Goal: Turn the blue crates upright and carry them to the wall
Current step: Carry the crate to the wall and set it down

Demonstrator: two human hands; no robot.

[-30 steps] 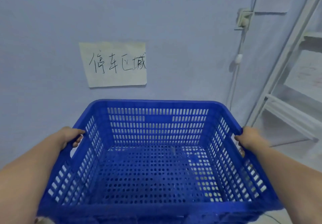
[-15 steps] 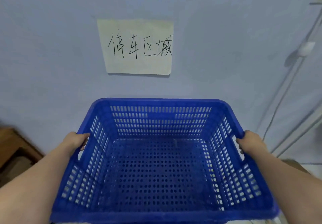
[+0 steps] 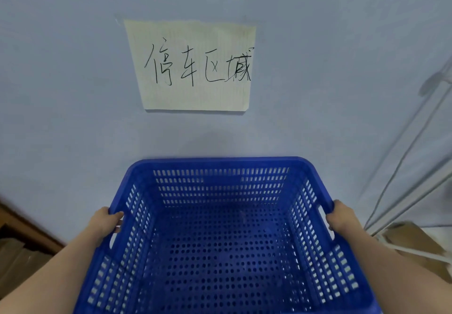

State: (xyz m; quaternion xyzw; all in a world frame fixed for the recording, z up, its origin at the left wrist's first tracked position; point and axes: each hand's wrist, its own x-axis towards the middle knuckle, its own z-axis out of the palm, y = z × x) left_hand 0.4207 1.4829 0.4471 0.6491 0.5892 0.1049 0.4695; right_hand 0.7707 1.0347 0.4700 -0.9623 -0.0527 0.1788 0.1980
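Sign (image 3: 195, 66) nearer — crate (image 3: 220, 252) between grips.

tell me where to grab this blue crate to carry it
Grip the blue crate by the cut-out handle slots high in its two short side walls, coming in from outside on each side. It sits upright and open-topped, and its width suits one hand per side: the left hand and right hand already hold it there, fingers curled at the rim.
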